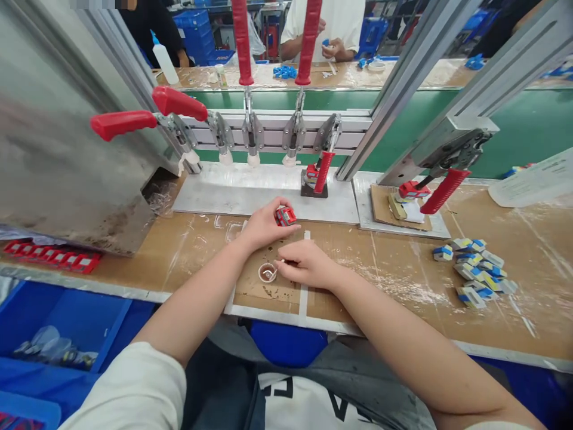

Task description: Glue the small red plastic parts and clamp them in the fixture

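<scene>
Between the thumb and fingers of my left hand point(267, 224) is a small red toy vehicle point(285, 216), held just above the bench. My right hand point(305, 263) is closed in a pinch on a thin white stick point(274, 273), whose tip reaches into a small round cup point(267, 273). Brown liquid shows in the cup, and brown spots dot the cardboard around it. Behind my hands, a red-handled toggle clamp point(323, 173) presses on another red toy piece point(312, 173).
More toggle clamps point(293, 128) line the metal frame. At right, another clamp point(445, 191) bears on a red piece. Several blue-and-white toy pieces point(481, 272) lie there. A row of red pieces point(54, 255) lies left, above a blue bin point(67, 322). A co-worker point(322, 30) sits opposite.
</scene>
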Demonstrator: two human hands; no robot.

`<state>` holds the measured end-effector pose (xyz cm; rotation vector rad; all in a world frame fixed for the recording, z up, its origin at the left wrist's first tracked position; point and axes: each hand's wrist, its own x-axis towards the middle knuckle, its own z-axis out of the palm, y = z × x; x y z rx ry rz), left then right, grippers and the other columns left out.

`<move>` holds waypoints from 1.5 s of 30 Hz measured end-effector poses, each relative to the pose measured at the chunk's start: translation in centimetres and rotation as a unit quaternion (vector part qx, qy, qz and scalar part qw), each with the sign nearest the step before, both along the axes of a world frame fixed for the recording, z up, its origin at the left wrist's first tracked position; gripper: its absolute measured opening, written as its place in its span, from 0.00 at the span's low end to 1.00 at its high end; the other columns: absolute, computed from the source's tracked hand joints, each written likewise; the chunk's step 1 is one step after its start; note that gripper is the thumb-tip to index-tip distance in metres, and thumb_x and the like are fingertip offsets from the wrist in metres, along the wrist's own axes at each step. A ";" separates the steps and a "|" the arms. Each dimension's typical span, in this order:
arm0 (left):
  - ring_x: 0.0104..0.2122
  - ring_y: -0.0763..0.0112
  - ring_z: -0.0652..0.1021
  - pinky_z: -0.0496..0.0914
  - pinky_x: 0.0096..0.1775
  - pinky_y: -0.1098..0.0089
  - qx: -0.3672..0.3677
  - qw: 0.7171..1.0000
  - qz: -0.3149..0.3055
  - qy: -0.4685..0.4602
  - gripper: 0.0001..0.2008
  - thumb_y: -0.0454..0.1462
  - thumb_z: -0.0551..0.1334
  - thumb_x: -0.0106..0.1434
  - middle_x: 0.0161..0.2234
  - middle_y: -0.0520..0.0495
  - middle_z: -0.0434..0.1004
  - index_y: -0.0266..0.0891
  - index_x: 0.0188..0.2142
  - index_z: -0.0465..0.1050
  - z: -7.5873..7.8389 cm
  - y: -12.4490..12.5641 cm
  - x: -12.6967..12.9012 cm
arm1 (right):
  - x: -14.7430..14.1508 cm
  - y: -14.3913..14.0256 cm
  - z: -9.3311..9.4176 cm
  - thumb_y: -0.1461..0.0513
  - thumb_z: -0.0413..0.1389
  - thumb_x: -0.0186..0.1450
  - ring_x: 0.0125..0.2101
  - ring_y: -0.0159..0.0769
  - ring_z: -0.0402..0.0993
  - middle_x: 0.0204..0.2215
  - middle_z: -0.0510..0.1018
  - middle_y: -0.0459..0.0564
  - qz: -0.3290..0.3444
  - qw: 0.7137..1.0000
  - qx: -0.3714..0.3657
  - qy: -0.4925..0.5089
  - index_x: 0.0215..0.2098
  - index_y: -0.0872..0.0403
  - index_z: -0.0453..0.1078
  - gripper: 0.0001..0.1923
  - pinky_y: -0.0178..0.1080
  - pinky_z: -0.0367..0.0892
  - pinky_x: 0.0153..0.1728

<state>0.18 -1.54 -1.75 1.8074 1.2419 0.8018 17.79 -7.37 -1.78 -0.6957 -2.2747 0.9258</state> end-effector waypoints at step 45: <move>0.34 0.69 0.79 0.70 0.38 0.70 0.012 0.999 -0.008 0.043 0.21 0.42 0.71 0.58 0.36 0.54 0.80 0.45 0.50 0.72 0.7 -0.5 0.4 | 2.5 2.0 0.8 0.59 0.54 0.72 0.22 0.29 0.54 0.20 0.60 0.40 -0.176 0.965 0.008 0.195 0.23 0.51 0.58 0.19 0.36 0.53 0.27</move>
